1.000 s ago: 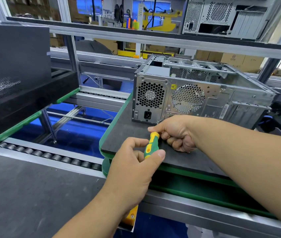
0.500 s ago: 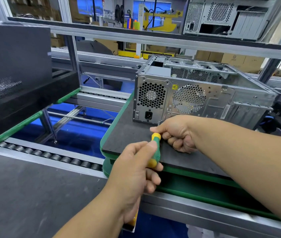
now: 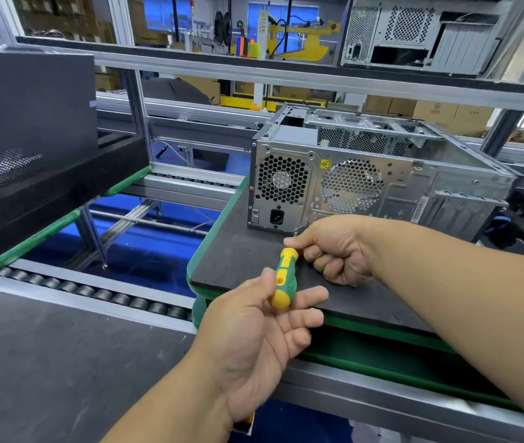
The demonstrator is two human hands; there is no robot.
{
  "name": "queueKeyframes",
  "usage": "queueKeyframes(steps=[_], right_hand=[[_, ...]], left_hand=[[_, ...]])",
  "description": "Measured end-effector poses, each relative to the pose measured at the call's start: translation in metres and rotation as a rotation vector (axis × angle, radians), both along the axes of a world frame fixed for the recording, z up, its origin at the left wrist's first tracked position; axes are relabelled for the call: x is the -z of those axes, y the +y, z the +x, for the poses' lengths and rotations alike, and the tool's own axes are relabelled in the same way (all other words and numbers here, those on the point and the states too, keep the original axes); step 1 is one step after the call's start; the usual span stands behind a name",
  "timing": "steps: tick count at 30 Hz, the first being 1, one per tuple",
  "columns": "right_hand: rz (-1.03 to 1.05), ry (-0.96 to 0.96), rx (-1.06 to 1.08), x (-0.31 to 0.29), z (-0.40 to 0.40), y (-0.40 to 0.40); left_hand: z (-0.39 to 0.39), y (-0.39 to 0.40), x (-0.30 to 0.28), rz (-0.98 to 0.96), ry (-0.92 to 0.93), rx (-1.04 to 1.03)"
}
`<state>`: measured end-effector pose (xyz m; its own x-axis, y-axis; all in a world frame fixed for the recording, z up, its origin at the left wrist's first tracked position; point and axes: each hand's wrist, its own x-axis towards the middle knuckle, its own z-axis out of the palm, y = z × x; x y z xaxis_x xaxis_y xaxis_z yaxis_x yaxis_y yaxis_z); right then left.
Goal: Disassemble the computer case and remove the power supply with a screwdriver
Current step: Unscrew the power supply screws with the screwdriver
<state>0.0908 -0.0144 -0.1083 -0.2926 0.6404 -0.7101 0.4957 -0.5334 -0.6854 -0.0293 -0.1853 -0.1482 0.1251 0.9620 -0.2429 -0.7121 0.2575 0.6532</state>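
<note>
Left hand (image 3: 254, 327) pinching yellow-green screwdriver (image 3: 283, 279) at centre frame, right hand (image 3: 334, 247) curled round its front end, computer case (image 3: 366, 174) behind

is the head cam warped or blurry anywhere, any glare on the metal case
Head view: wide-angle bending shows in the shelf rails, which bow toward the frame edges; the computer case is sharp, with bright sheen on its rear panel but nothing washed out; the window at the far right is blown out; the screwdriver and both hands look crisp, lit evenly with soft shadows.

Bright, even light; edges bowed (wide-angle); sharp.
</note>
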Motion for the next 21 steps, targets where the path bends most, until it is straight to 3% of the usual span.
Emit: queueKeyframes(steps=[7,12,14,19,21], right_hand=[[0.090,-0.069,0.014,0.004,-0.005,-0.004],[0.141,-0.091,0.001,0.006,-0.007,-0.006],[0.153,-0.096,-0.014,0.007,-0.007,-0.007],[0.072,-0.045,-0.025,0.004,-0.003,-0.002],[0.027,-0.012,-0.021,0.003,-0.001,0.000]], left_hand=[[-0.002,0.003,0.008,0.196,0.702,-0.190],[0.001,0.002,0.012,0.221,0.812,-0.254],[0.004,0.000,0.009,0.169,0.698,-0.235],[0.007,-0.005,-0.006,-0.037,-0.066,-0.043],[0.005,-0.006,-0.008,-0.057,-0.188,-0.001]])
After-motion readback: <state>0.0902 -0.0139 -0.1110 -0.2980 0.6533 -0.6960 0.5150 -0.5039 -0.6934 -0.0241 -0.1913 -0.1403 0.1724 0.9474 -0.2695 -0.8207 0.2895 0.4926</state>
